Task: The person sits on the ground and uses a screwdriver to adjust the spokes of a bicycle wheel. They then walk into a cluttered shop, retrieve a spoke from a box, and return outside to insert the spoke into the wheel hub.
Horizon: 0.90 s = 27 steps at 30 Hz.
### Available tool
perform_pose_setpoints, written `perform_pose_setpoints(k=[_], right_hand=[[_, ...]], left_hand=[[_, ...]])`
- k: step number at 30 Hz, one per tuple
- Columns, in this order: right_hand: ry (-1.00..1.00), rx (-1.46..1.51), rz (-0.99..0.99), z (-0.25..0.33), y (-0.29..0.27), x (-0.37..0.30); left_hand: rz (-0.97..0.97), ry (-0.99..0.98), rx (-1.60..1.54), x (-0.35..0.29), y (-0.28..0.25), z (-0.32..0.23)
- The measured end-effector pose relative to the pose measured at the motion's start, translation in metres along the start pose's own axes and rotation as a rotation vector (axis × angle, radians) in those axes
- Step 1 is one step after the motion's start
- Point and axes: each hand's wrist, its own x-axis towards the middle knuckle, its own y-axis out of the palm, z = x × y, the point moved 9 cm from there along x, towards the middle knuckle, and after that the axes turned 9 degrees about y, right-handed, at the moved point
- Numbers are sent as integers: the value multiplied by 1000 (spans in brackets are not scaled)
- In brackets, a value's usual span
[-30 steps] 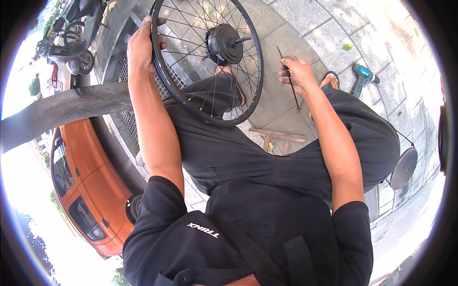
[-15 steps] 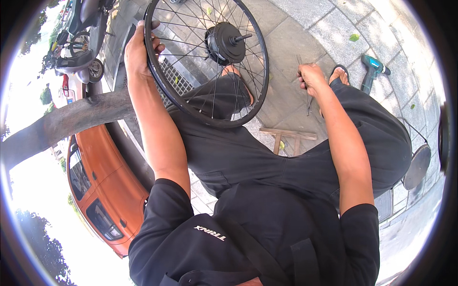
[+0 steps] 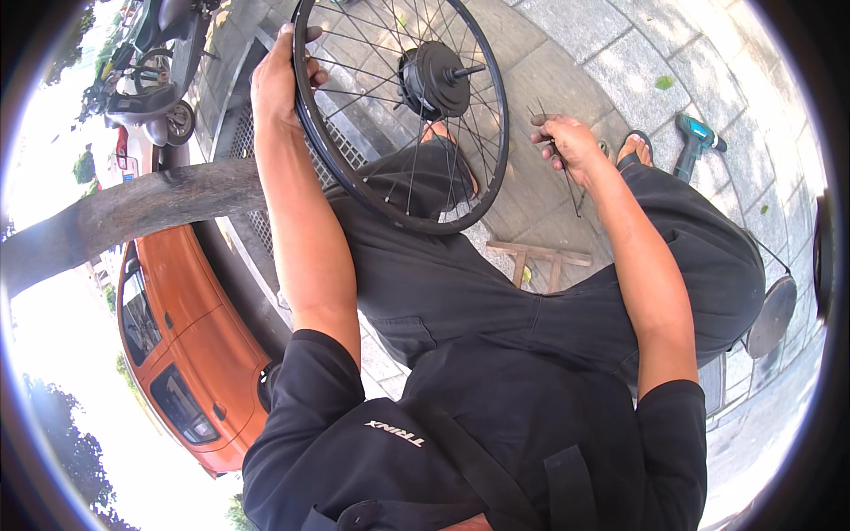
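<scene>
A black spoked wheel (image 3: 506, 133) stands tilted over my left leg. At its centre is a round black hub motor (image 3: 434, 81) with an axle sticking out to the right. My left hand (image 3: 282, 81) is closed around the rim at the upper left, fingers wrapped to the inner side. To the right of the wheel, apart from it, my right hand (image 3: 571, 149) pinches thin dark spokes (image 3: 573, 193). Their ends show above and below the fingers; how many there are I cannot tell.
A teal and black cordless drill (image 3: 692, 146) lies on the paving by my right foot. A small wooden frame (image 3: 540, 254) sits between my legs. To the left are a metal grating (image 3: 250, 142), a tree trunk (image 3: 133, 205), an orange car (image 3: 199, 354) and a parked scooter (image 3: 146, 104).
The wheel and my left hand have shifted slightly right in the view. My right hand has moved a little left toward the wheel, and the spokes in it now slant differently.
</scene>
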Motion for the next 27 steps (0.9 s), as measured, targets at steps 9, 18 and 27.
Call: perform_pose_setpoints(k=[9,18,27], right_hand=[[23,5,159,8,33,-11],[-60,-15,260,32,60,-33],[-50,-132,158,49,38,-56]], left_hand=[[-17,-13,-1,-4,-1,0],[26,11,16,-2,5,-2],[28,44,134,-6,9,-8]])
